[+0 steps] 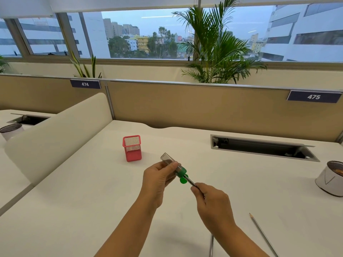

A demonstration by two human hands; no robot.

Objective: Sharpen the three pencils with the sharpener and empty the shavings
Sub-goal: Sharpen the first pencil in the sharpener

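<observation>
In my left hand [159, 179] the sharpener [173, 166] has a clear, glossy plastic barrel and an opaque green plastic cap. The pencil [191, 182] in my right hand [213, 203] has a dark patterned, slightly shiny coat. The desk [92, 210] is smooth, matt white. The red cup [132, 148] is fine wire mesh, matt. The partition [204, 106] looks cloth-covered with a metal rail

A green cap is seen on the clear sharpener [174, 166]; the mesh cup [132, 148] is red (bench [92, 191] white).
</observation>
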